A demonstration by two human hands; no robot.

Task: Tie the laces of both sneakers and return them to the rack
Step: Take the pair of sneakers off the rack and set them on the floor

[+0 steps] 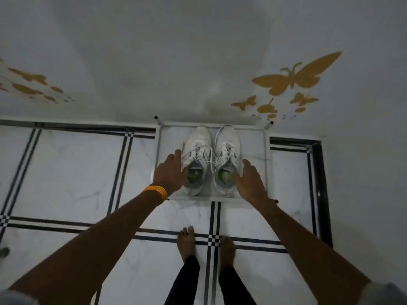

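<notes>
Two white sneakers stand side by side on top of a low white rack (265,164), toes toward the wall. The left sneaker (197,146) and the right sneaker (228,144) both have loose white laces trailing between them. My left hand (169,172) rests against the outer side of the left sneaker, fingers spread around its heel opening. My right hand (248,179) lies against the outer side of the right sneaker, fingers apart. Whether either hand grips its shoe is not clear.
The rack stands against a white wall with gold butterfly decals (293,78). The floor is white marble tile with black striped borders (214,216). My bare feet (187,241) stand on the floor just in front of the rack.
</notes>
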